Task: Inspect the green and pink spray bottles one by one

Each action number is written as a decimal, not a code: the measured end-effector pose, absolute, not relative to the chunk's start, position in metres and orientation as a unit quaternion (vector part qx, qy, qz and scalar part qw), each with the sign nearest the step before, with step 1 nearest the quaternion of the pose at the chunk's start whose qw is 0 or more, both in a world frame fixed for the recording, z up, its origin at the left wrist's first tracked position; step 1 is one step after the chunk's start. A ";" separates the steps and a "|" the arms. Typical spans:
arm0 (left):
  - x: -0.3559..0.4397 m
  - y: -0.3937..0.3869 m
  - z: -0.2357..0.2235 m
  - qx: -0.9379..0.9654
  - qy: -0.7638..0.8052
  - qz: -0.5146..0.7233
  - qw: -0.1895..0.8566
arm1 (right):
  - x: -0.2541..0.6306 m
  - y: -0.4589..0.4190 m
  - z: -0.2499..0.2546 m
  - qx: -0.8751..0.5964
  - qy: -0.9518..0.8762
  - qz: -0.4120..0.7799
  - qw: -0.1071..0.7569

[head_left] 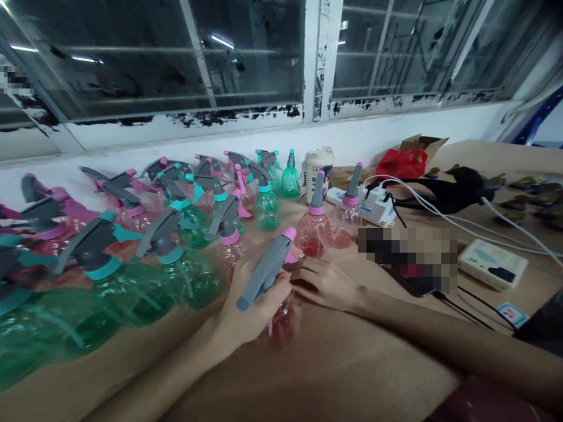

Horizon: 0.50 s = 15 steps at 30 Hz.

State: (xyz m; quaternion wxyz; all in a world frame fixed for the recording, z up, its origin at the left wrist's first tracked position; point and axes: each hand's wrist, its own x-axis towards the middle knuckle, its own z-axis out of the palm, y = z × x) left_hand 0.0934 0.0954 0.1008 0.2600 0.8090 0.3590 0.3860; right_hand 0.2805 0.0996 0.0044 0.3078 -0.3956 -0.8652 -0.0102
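My left hand (253, 302) is wrapped around the neck of a pink spray bottle (284, 325), just under its grey spray head with a pink nozzle. The bottle stands in front of me on the brown tabletop, and a little liquid shows through its clear pink body. My right hand (328, 282) lies close against the bottle's right side, below the nozzle. Its fingers are curled inward, and whatever they hold, if anything, is hidden. Just behind my hands stand two more pink spray bottles (313, 231) with grey heads.
Many green spray bottles (189, 281) and pink ones crowd the left side. Near the wall stand a paper cup (319, 176) and a red bag (402, 163). On the right lie a power strip (376, 205) with white cables, a phone (409, 272) and a white box (492, 264).
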 end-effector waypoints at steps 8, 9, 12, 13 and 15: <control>0.088 0.105 0.092 0.823 0.343 0.377 0.250 | 0.292 0.096 0.004 -0.418 -0.859 0.011 0.297; 0.087 0.106 0.091 0.825 0.333 0.384 0.245 | 0.294 0.094 0.003 -0.420 -0.858 0.013 0.297; 0.086 0.107 0.088 0.821 0.335 0.384 0.256 | 0.302 0.089 0.003 -0.420 -0.856 0.020 0.300; 0.086 0.107 0.088 0.816 0.344 0.382 0.263 | 0.305 0.087 0.003 -0.420 -0.856 0.025 0.300; 0.087 0.106 0.091 0.816 0.340 0.376 0.278 | 0.310 0.083 0.003 -0.422 -0.855 0.036 0.299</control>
